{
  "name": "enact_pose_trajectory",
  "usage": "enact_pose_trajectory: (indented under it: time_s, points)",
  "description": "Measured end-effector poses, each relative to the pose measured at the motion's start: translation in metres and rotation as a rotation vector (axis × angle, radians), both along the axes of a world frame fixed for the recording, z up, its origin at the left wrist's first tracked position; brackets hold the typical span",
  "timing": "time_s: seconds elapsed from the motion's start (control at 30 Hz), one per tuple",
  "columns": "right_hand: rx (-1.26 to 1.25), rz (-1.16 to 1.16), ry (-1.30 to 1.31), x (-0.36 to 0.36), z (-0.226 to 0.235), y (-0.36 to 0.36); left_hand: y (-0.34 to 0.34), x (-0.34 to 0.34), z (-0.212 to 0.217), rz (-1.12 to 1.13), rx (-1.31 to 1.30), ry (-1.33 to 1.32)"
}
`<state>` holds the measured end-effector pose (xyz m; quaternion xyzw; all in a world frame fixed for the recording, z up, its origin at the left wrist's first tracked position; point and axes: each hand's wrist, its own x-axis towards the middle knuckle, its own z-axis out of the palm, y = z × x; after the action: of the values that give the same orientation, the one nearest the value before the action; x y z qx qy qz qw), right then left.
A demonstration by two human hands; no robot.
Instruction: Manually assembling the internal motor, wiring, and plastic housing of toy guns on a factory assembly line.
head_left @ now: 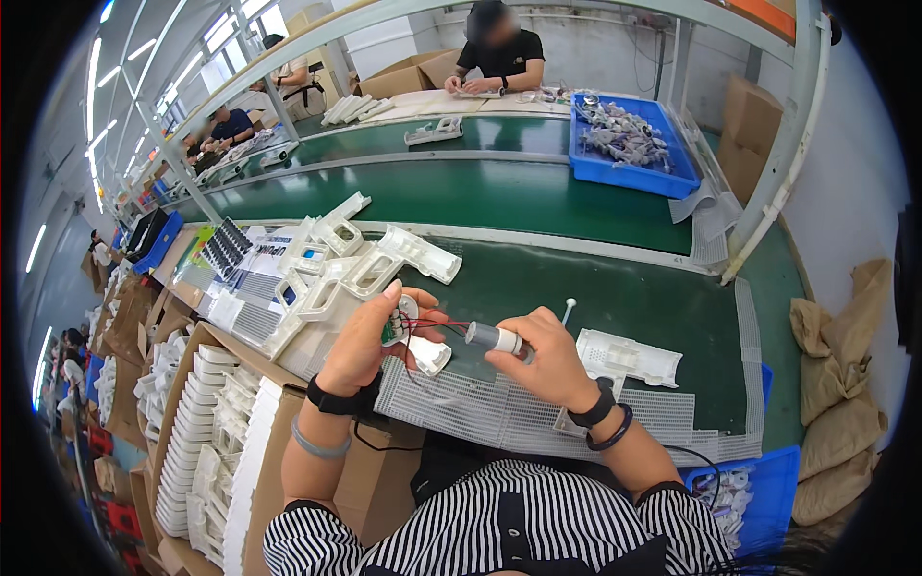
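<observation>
Holding a small round circuit board (pixel 397 321) in a closed grip, the left hand (pixel 365 346) worked beside a heap of white plastic housings (pixel 336 264). Red and black wires (pixel 437 326) ran to a small grey motor (pixel 493 338) pinched by the right hand (pixel 547 360) — joined, seemingly not yet housed. Beyond, the green bench (pixel 634 307) lay open — a white cover (pixel 629 357) near its edge.

Green workbench (pixel 615 298) carries a white mesh mat (pixel 499 413), white plastic housings (pixel 336 264) piled left of it, one flat cover (pixel 629 357) resting at the mat's right.
</observation>
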<state>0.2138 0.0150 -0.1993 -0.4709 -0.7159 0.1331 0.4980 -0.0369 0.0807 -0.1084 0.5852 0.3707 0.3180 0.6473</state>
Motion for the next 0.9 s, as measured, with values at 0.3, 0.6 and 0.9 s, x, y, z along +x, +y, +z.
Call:
enact_pose_trajectory:
  time_s: [0.3,0.6,0.9]
  points:
    - [-0.697,0.390,0.605,0.015,0.009,-0.006,0.005,-0.003,-0.005,0.017,0.066,0.077]
    - [-0.527,0.278,0.437,0.015,0.016,-0.008,0.002,0.001,-0.004,0.036,0.073,0.140]
    - [-0.576,0.201,0.557,0.000,0.000,-0.007,-0.001,0.016,-0.021,-0.068,-0.174,-0.236]
